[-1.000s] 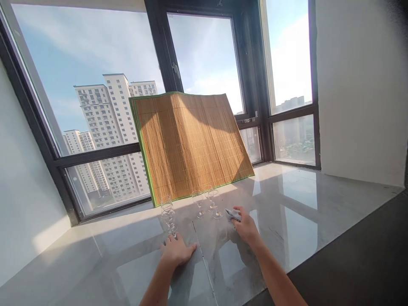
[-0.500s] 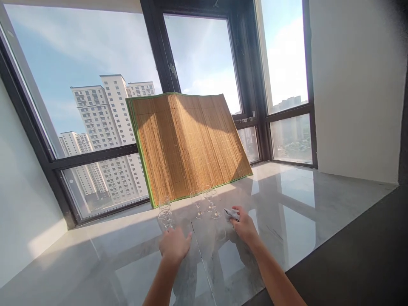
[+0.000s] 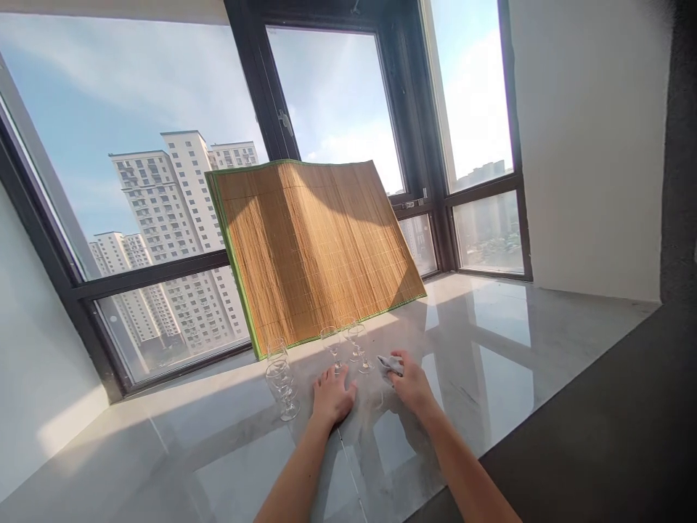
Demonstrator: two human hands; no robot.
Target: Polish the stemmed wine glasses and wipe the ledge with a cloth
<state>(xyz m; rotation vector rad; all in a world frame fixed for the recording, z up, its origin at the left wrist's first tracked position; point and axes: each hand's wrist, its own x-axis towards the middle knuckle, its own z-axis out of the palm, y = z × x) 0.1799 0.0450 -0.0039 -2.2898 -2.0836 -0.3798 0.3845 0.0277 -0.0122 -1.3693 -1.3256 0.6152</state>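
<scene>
My right hand (image 3: 414,386) is closed on a crumpled grey-white cloth (image 3: 388,364), held above the sill right of the wine glasses. My left hand (image 3: 333,399) is open, fingers spread, just in front of the middle clear stemmed glass (image 3: 329,340); whether the fingertips touch it I cannot tell. Close beside that one, more wine glasses (image 3: 356,335) stand upright, overlapping each other. Left of my left hand, other stemmed glasses (image 3: 288,408) stand one behind another.
A bamboo mat (image 3: 327,254) with green edging leans on the window behind the glasses. The glossy grey stone sill (image 3: 218,436) reflects the windows. Dark window frames (image 3: 435,145) rise behind, with a white wall (image 3: 588,160) to the right.
My left hand has moved right, from the left glasses to the middle ones, leaving the front left glass standing in view. My right hand still holds the cloth in about the same place.
</scene>
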